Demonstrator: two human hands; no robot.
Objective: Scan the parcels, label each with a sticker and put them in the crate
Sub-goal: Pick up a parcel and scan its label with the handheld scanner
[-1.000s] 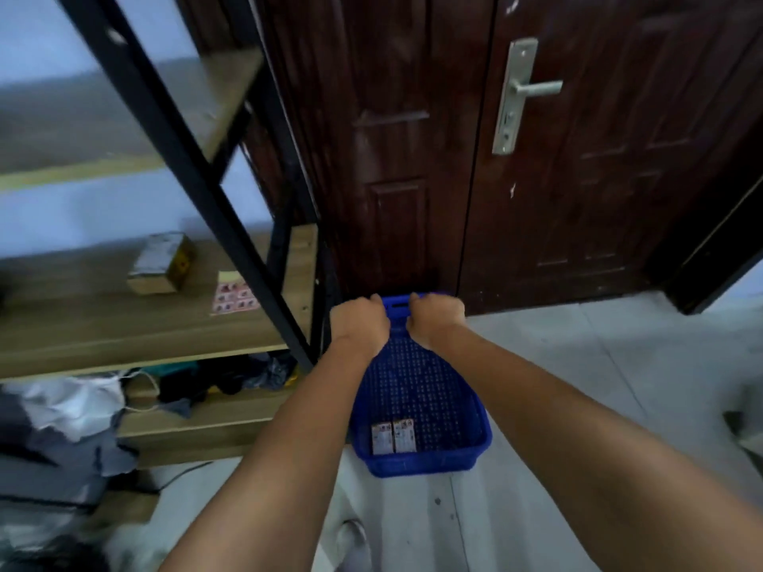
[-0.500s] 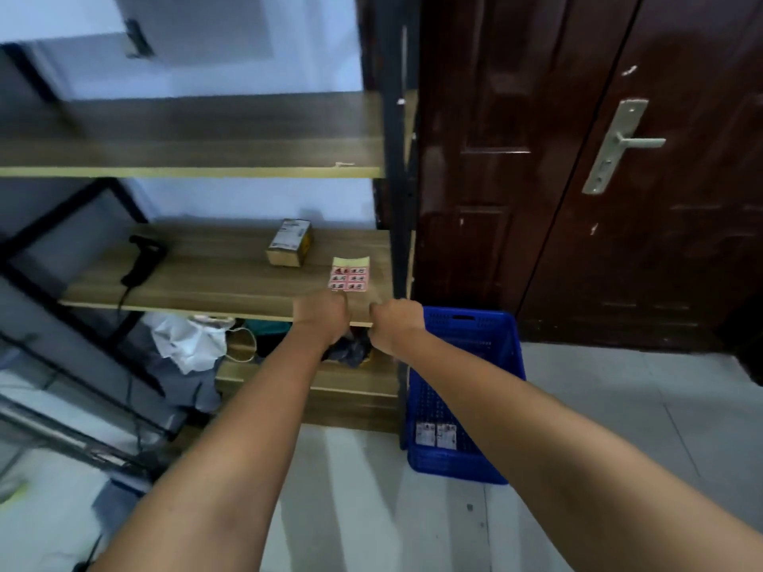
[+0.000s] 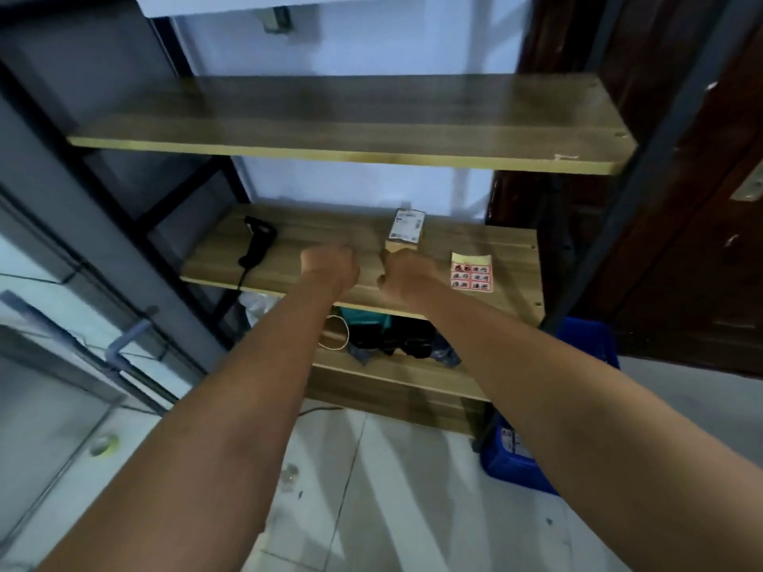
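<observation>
Both hands over the middle shelf [image 3: 512,258] — left hand [image 3: 329,264] and right hand [image 3: 406,274] look fisted, fingers curled in, nothing visibly held, though blur hides detail. Parcel [image 3: 406,229] just beyond the right knuckles, contact unclear; sticker sheet [image 3: 472,272] right of it, scanner [image 3: 257,241] far left. Blue crate [image 3: 516,460] on floor, lower right — labelled items inside.

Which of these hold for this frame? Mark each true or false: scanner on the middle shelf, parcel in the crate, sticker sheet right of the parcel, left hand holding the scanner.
1. The scanner lies on the middle shelf. True.
2. The boxed parcel sits in the blue crate. False: it stands on the middle shelf.
3. The sticker sheet lies right of the parcel. True.
4. The left hand holds the scanner. False: it is a fist, apart from the scanner, holding nothing visible.
</observation>
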